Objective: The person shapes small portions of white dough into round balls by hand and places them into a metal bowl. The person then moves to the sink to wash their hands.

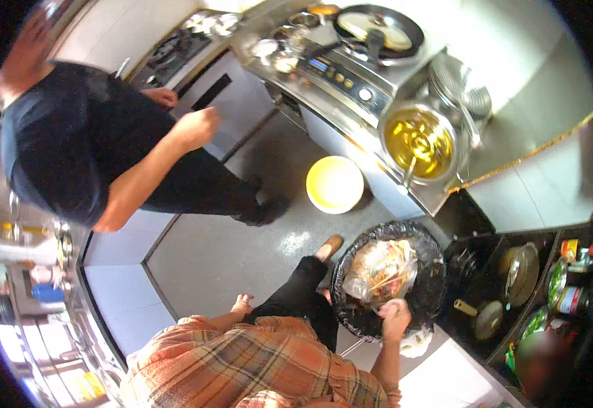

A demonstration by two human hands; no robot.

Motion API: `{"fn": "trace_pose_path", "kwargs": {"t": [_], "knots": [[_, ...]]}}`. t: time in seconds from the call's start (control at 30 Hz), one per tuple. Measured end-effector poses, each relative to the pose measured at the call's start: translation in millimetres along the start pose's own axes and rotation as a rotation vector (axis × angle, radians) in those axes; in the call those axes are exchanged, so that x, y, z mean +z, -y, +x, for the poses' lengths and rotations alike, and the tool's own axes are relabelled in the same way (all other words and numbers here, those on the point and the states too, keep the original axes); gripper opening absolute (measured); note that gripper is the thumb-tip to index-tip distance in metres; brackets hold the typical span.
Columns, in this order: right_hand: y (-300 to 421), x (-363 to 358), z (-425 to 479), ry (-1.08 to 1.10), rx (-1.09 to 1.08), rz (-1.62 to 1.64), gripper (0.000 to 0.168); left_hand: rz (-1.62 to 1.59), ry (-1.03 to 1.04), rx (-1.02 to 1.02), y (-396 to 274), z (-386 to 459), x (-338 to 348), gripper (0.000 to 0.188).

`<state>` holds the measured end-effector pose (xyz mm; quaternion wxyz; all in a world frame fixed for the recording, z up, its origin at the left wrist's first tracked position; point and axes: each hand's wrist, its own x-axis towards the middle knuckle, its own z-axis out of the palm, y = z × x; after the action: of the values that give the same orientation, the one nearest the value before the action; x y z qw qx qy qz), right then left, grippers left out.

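My left hand [244, 303] hangs beside my dark trouser leg, fingers loosely apart, holding nothing. My right hand [396, 313] is over the near side of a large round bin [341, 319] lined with a black plastic bag. Its fingers are bent, and whether they pinch anything is unclear. Just beyond them in the bin lies a clear plastic bag [357, 278] with mixed food waste and thin sticks. A pale yellow round tub [334, 184] stands on the grey floor past the bin.
A co-worker in dark clothes [97, 137] stands at the left. On the steel counter are a black frying pan [413, 38] on a cooker with knobs [345, 81], a metal pot of yellow oil [421, 143] and strainers [454, 81]. Dark shelves [498, 265] at the right hold pans and jars.
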<state>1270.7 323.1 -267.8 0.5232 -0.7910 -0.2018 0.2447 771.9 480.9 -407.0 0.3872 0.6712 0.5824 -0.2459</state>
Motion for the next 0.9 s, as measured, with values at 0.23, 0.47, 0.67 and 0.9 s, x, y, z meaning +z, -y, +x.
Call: {"fn": "trace_pose_path", "kwargs": {"t": [0.23, 0.47, 0.67, 0.9], "knots": [[27, 17, -63, 0.155, 0.467, -0.081, 0.032, -0.062, -0.114, -0.015, -30, -14, -56, 0.056], [-43, 60, -178, 0.115, 0.464, -0.400, 0.029, 0.003, -0.014, 0.403, 5, 5, -110, 0.050], [-69, 149, -271, 0.160, 0.465, -0.304, 0.028, 0.107, -0.055, 0.436, 65, 63, -184, 0.051], [-32, 176, -300, 0.085, 0.504, -0.206, 0.033, 0.019, -0.146, 0.460, 87, 113, -211, 0.050]]}}
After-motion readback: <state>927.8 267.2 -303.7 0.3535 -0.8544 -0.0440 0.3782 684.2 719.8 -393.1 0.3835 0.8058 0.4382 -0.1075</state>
